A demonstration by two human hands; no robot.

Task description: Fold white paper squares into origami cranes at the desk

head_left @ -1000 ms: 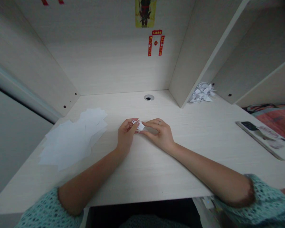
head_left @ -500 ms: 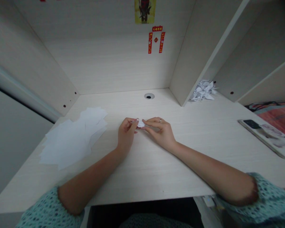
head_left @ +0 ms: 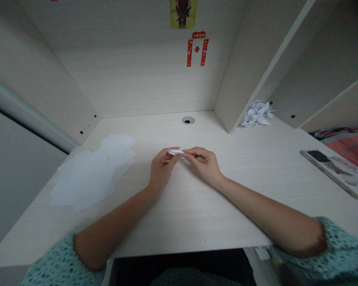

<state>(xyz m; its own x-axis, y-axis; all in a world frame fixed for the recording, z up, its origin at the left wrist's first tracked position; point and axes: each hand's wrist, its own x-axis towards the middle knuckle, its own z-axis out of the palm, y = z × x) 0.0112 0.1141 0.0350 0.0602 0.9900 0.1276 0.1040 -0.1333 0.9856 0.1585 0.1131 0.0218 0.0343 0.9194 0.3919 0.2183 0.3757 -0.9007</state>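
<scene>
A small folded piece of white paper (head_left: 176,151) is pinched between both hands just above the middle of a pale wooden desk (head_left: 197,198). My left hand (head_left: 160,170) grips its left side with curled fingers. My right hand (head_left: 204,165), with a ring on one finger, pinches its right end with thumb and forefinger. Most of the paper's shape is hidden by the fingers.
A loose stack of white paper sheets (head_left: 92,171) lies to the left. A heap of folded white paper figures (head_left: 256,113) sits in the right shelf corner. A phone (head_left: 334,167) lies at the far right. A cable hole (head_left: 187,120) is at the back.
Both hands have lifted the folded paper slightly off the desk; the right hand's fingers have curled from flat into a pinch on it.
</scene>
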